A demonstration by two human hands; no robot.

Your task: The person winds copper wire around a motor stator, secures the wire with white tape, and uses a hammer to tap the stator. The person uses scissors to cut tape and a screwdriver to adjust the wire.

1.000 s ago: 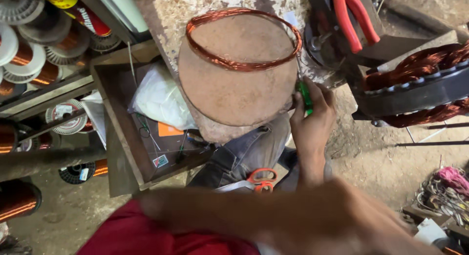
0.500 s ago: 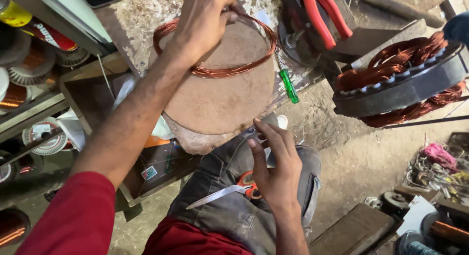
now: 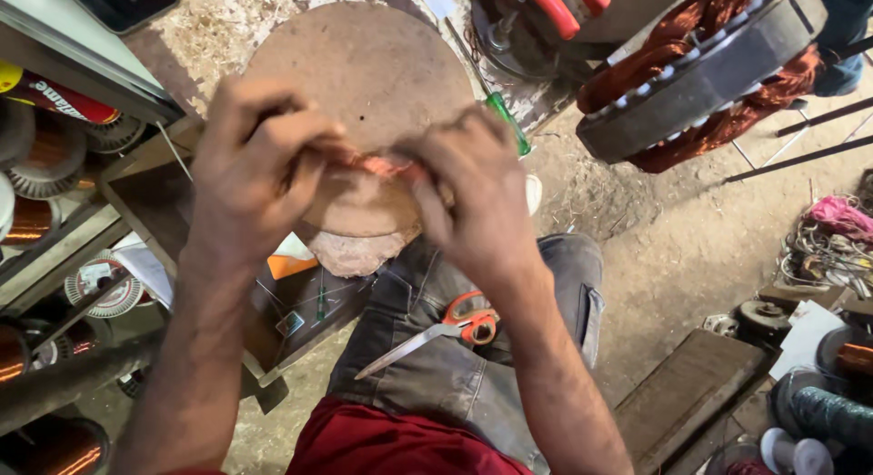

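Both my hands hold a copper wire coil [image 3: 380, 164] between them, above a round brown board [image 3: 364, 75]. My left hand [image 3: 259, 166] grips the coil's left part. My right hand [image 3: 464, 189] pinches its right part. Most of the coil is hidden by my fingers. Orange-handled scissors [image 3: 446, 328] lie on my lap, on the grey trousers. A green-handled screwdriver [image 3: 507, 120] lies at the board's right edge.
A large motor stator with copper windings [image 3: 700, 75] stands at the upper right. Red-handled pliers [image 3: 559, 2] lie at the top. Shelves with copper wire spools [image 3: 36, 180] fill the left. A wooden plank [image 3: 691, 384] and wire bundles [image 3: 832, 234] lie on the floor at the right.
My left hand lifted the copper coil off the round board and brought it toward me. My right hand rose from my lap and took hold of the coil too.
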